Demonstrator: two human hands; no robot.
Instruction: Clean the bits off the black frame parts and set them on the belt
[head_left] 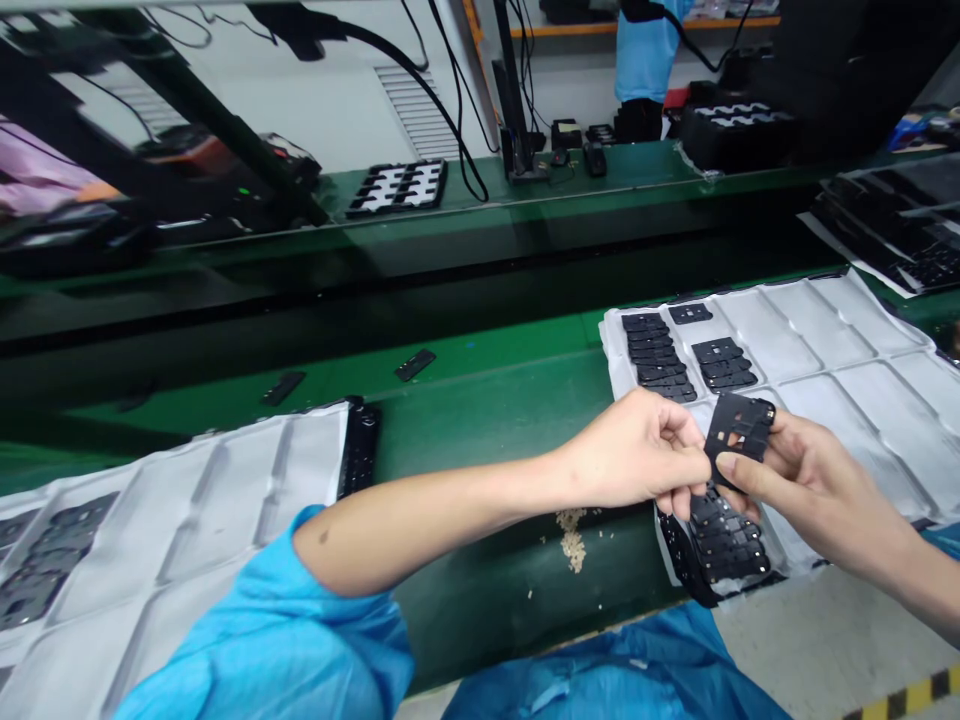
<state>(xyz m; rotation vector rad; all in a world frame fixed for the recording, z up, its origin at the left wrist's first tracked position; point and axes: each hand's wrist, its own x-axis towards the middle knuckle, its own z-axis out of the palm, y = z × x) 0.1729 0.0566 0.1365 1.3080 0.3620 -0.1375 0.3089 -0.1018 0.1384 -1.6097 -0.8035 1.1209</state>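
Note:
My right hand (806, 475) holds a small flat black plastic part (739, 425) with cut-outs, thumb across its lower edge. My left hand (637, 450) reaches across from the left in a blue sleeve and pinches the same part's left edge. Both hands hover over a white moulded tray (832, 350) on the green bench. Rows of the same black parts (660, 355) lie stacked in the tray's left pockets, and another stack (727, 545) sits just below my hands.
A second white tray (172, 540) with black parts lies at the left. Loose black pieces (415, 364) and pale crumbs (572, 540) sit on the green belt. Behind are a black tray (401, 187), cables, machines and a person in blue (645, 50).

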